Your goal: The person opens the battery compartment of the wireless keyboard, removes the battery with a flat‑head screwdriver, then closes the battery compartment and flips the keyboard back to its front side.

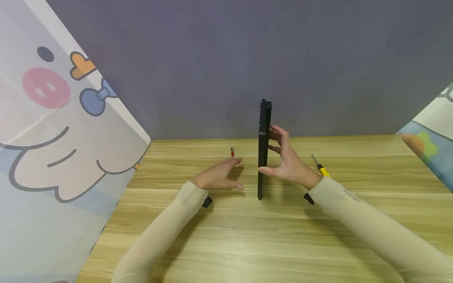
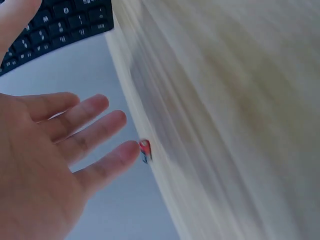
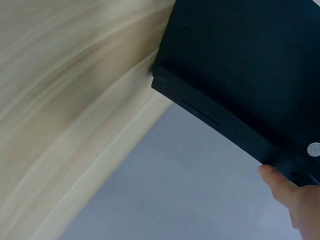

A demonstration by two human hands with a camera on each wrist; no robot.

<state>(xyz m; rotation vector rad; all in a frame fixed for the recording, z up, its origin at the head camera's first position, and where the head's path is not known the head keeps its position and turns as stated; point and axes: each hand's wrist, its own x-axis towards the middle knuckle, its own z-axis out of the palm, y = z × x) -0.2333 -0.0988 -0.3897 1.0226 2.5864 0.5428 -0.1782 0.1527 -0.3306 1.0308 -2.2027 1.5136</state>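
Observation:
A black keyboard [image 1: 263, 153] stands on edge above the table, its narrow side towards the head camera. My right hand [image 1: 291, 162] grips it from the right, with the thumb at the near side and the fingers farther back. In the right wrist view the dark underside [image 3: 240, 65] shows, with a thicker ridge and a round sticker. My left hand [image 1: 220, 175] is apart from the keyboard, to its left, with fingers spread and nothing held. White-marked keys [image 2: 65, 30] face that hand in the left wrist view. Beyond its fingertips lies a small red-and-dark battery [image 1: 232, 152].
On the wooden table [image 1: 226, 243], a screwdriver [image 1: 323, 169] with a yellow and black handle lies right of the right hand, partly behind the sleeve. A grey panel [image 1: 226, 67] rises at the table's back edge. A cartoon-printed panel [image 1: 39, 165] borders the left.

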